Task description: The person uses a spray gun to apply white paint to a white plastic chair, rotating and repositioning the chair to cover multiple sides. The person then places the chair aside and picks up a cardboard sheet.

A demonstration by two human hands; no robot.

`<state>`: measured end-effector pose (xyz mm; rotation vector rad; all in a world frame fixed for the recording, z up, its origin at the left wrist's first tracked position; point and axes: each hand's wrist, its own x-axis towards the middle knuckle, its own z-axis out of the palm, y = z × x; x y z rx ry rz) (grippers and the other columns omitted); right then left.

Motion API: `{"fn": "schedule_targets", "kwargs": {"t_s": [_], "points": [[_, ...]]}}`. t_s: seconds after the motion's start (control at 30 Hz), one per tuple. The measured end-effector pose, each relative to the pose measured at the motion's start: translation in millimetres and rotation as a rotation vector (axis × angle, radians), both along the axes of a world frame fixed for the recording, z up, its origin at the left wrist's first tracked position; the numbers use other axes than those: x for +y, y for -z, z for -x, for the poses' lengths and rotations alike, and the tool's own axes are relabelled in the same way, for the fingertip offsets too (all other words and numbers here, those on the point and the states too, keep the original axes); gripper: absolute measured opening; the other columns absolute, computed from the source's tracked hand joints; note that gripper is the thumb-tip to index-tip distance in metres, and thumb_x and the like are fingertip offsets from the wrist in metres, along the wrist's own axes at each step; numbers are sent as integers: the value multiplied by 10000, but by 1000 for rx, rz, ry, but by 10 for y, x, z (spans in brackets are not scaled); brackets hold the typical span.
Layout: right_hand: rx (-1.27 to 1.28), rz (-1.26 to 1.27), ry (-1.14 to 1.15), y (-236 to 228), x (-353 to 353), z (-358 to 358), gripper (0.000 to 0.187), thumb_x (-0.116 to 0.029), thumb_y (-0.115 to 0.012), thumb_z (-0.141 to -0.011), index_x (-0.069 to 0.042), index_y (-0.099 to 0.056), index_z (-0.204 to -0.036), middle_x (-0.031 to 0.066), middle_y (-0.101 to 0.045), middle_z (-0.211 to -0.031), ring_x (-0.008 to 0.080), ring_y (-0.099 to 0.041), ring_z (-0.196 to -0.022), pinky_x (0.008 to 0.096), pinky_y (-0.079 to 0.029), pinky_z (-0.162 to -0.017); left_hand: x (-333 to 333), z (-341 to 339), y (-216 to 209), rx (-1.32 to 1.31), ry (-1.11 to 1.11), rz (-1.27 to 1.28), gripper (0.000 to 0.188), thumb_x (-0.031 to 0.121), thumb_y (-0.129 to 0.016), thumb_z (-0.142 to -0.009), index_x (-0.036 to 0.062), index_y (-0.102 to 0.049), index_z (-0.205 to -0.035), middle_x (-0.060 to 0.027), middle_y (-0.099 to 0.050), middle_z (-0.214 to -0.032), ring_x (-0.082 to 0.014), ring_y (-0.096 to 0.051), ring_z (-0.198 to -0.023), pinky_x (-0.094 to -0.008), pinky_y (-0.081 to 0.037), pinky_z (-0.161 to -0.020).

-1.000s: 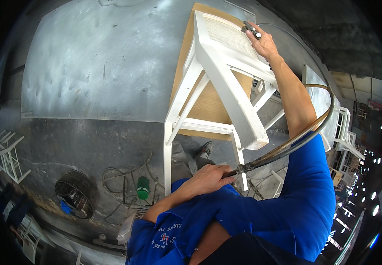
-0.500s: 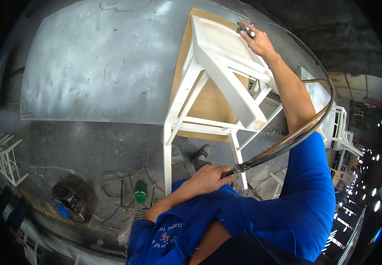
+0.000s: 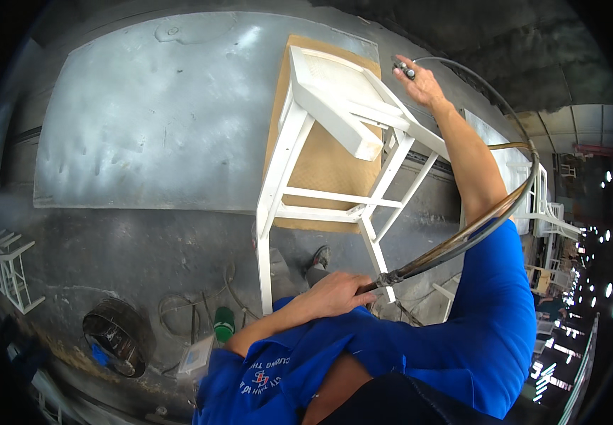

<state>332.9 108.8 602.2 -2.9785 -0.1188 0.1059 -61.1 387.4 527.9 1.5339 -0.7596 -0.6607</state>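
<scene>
A white wooden chair (image 3: 335,117) with a pale seat or back panel stands tipped on a brown sheet (image 3: 320,166), its legs toward me. My right hand (image 3: 423,88), arm stretched out, is closed around a small spray gun (image 3: 405,69) just beyond the chair's right far edge, apart from it. A thin hose runs from the gun in a wide arc back toward my body. Near my waist, my left hand (image 3: 336,292) is closed on the hose (image 3: 455,244) bundle where it is bound together. Its palm is hidden.
A large grey metal sheet (image 3: 150,113) lies left of the chair. On the floor are a dark round bucket (image 3: 116,336), a green container (image 3: 224,324) and loose hose. More white chairs stand at far left (image 3: 12,273) and at right (image 3: 547,212).
Chair and sheet sit further left and lower in view, and the chair's near leg has swung away from me. The spray gun now stands further from the chair. My left hand keeps its grip.
</scene>
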Motion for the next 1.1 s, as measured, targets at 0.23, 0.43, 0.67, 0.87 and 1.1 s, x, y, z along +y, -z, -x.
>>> {"fn": "schedule_targets", "kwargs": {"t_s": [0.23, 0.43, 0.67, 0.87, 1.1], "points": [[-22, 68, -22, 713, -63, -364, 596, -546, -534, -1014, -219, -518, -1512, 240, -692, -1271, 454, -591, -1259, 515, -471, -1091, 29, 352, 148, 113, -131, -65, 331, 376, -672, -985, 50, -619, -1009, -178, -704, -922, -426, -676, -867, -481, -529, -769], [-15, 26, -39, 913, 31, -497, 600, -550, -537, -1010, -231, -508, -1518, 222, -695, -1277, 449, -593, -1259, 505, -464, -1100, -45, 435, 235, 125, -176, -47, 340, 331, -626, -1010, -3, -601, -1069, -259, -705, -951, -470, -674, -857, -523, -539, -780], [29, -130, -59, 590, 526, -404, 579, -544, -540, -1012, -259, -518, -1515, 178, -740, -1127, 359, -687, -1076, 463, -521, -1018, 36, 316, 234, 101, -152, -38, 342, 326, -607, -1017, -14, -598, -1057, -263, -701, -933, -469, -670, -863, -533, -527, -765], [103, -256, -43, 156, 908, -125, 591, -572, -534, -1014, -274, -513, -1524, 140, -714, -901, 277, -702, -833, 473, -552, -911, 81, 296, 252, 84, -118, -36, 365, 339, -604, -1020, -25, -590, -1036, -272, -687, -919, -474, -660, -876, -545, -514, -759], [-59, -26, -318, -884, 885, 919, 559, -546, -553, -1027, -288, -519, -1522, 218, -711, -1245, 382, -687, -1168, 491, -503, -1080, -74, 389, 146, -30, -14, -22, 211, 220, -673, -943, 39, -607, -1030, -173, -693, -950, -424, -667, -851, -491, -533, -731]]}}
